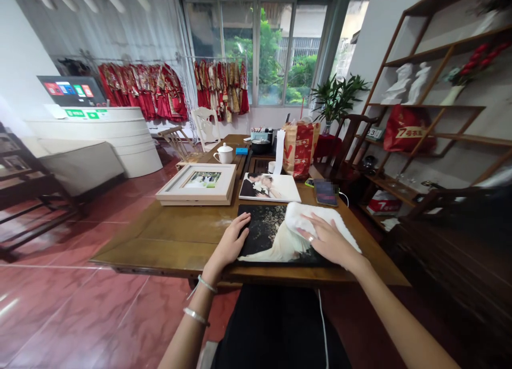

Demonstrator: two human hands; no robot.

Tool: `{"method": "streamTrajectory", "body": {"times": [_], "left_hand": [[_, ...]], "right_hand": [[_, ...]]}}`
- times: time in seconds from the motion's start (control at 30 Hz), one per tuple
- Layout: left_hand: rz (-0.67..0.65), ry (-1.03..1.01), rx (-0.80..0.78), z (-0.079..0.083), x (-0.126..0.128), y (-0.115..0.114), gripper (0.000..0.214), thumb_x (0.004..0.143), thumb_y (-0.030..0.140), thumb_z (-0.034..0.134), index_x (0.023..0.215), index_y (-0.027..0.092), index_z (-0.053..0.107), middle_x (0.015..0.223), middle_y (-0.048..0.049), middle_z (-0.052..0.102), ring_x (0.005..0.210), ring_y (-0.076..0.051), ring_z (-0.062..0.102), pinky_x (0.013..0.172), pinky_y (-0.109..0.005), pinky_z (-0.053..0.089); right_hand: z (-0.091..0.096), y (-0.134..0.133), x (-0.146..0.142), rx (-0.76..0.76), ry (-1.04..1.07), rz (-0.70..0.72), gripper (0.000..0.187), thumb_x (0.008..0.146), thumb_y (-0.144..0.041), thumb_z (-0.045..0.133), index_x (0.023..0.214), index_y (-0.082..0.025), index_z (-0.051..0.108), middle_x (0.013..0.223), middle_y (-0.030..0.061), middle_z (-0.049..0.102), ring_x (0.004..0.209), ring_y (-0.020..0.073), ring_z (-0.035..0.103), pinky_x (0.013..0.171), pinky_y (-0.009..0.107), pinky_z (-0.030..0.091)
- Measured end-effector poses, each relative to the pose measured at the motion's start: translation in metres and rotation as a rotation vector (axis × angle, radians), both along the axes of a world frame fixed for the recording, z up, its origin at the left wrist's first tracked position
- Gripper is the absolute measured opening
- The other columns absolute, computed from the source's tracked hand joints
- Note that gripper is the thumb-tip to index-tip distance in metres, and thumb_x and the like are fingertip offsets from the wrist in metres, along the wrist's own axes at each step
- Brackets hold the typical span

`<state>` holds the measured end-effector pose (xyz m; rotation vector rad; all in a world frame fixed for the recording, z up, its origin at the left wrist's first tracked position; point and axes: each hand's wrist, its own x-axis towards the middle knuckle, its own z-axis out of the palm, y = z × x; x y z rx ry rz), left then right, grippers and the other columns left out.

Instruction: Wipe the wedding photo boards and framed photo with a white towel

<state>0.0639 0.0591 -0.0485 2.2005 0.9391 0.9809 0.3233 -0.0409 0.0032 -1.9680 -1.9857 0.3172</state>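
Note:
A dark photo panel showing a white wedding dress lies flat at the near edge of the wooden table. My left hand rests on the panel's left edge with its fingers spread flat. My right hand presses a folded white cloth onto the panel's right side, fingers stretched out over it.
Behind the panel lie a second photo print, a white framed picture and a phone. Farther back stand a teapot and a red paper bag. A wooden shelf unit lines the right wall; red garments hang at the back.

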Motion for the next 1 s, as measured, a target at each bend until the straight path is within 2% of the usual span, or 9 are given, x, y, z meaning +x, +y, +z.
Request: {"method": "streamTrajectory", "body": {"times": [0.17, 0.3, 0.43, 0.57, 0.7, 0.87, 1.0], "left_hand": [[-0.009, -0.013, 0.010, -0.002, -0.001, 0.001, 0.036, 0.088, 0.024, 0.042, 0.121, 0.018, 0.054, 0.136, -0.0091, 0.047, 0.130, -0.021, 0.039, 0.111, -0.043, 0.027], [-0.006, -0.008, 0.006, -0.002, 0.000, 0.003, 0.036, 0.087, 0.022, 0.043, 0.121, 0.016, 0.055, 0.136, -0.0111, 0.047, 0.128, -0.022, 0.041, 0.110, -0.042, 0.028], [0.000, -0.004, 0.000, -0.001, 0.000, 0.002, 0.037, 0.086, 0.023, 0.045, 0.121, 0.016, 0.054, 0.136, -0.0113, 0.047, 0.127, -0.022, 0.042, 0.110, -0.042, 0.029], [-0.008, -0.004, -0.009, -0.001, 0.000, 0.001, 0.037, 0.087, 0.023, 0.043, 0.122, 0.015, 0.053, 0.137, -0.0114, 0.046, 0.129, -0.021, 0.040, 0.111, -0.042, 0.028], [-0.010, -0.010, -0.009, 0.000, 0.000, 0.001, 0.036, 0.088, 0.023, 0.041, 0.121, 0.015, 0.054, 0.137, -0.0105, 0.047, 0.131, -0.020, 0.037, 0.112, -0.042, 0.025], [-0.004, -0.012, -0.008, 0.000, -0.001, 0.000, 0.036, 0.087, 0.024, 0.042, 0.120, 0.017, 0.055, 0.135, -0.0099, 0.049, 0.131, -0.021, 0.038, 0.111, -0.043, 0.026], [0.007, -0.016, -0.003, 0.000, 0.000, 0.000, 0.036, 0.087, 0.024, 0.042, 0.120, 0.017, 0.054, 0.136, -0.0095, 0.048, 0.130, -0.020, 0.039, 0.111, -0.043, 0.027]], "right_hand": [[0.026, 0.060, -0.050, -0.064, -0.022, 0.069, 0.067, 0.088, -0.061, 0.026, 0.126, -0.011, 0.050, 0.139, 0.0175, 0.042, 0.131, 0.0356, 0.026, 0.103, 0.063, 0.011], [0.036, 0.099, -0.089, -0.075, -0.023, 0.144, 0.064, 0.085, -0.064, 0.032, 0.113, -0.014, 0.060, 0.127, 0.0185, 0.054, 0.122, 0.0363, 0.041, 0.102, 0.059, 0.018], [0.035, 0.114, -0.102, -0.072, -0.014, 0.160, 0.063, 0.084, -0.065, 0.033, 0.115, -0.017, 0.059, 0.129, 0.0163, 0.053, 0.121, 0.0354, 0.042, 0.102, 0.056, 0.020], [0.021, 0.098, -0.080, -0.053, -0.009, 0.150, 0.064, 0.088, -0.061, 0.028, 0.130, -0.017, 0.047, 0.141, 0.0128, 0.040, 0.131, 0.0320, 0.029, 0.105, 0.056, 0.013], [0.001, 0.068, -0.035, -0.006, -0.032, 0.125, 0.062, 0.090, -0.058, 0.027, 0.139, -0.020, 0.033, 0.147, 0.0068, 0.029, 0.138, 0.0261, 0.013, 0.108, 0.056, 0.002], [-0.011, 0.052, 0.025, 0.043, -0.080, 0.058, 0.063, 0.089, -0.059, 0.027, 0.142, -0.025, 0.026, 0.148, 0.0044, 0.028, 0.138, 0.0245, 0.014, 0.109, 0.056, 0.005], [-0.011, 0.042, 0.043, 0.054, -0.110, 0.067, 0.058, 0.091, -0.054, 0.028, 0.142, -0.027, 0.026, 0.147, 0.0046, 0.028, 0.137, 0.0261, 0.016, 0.108, 0.057, 0.010]]}}
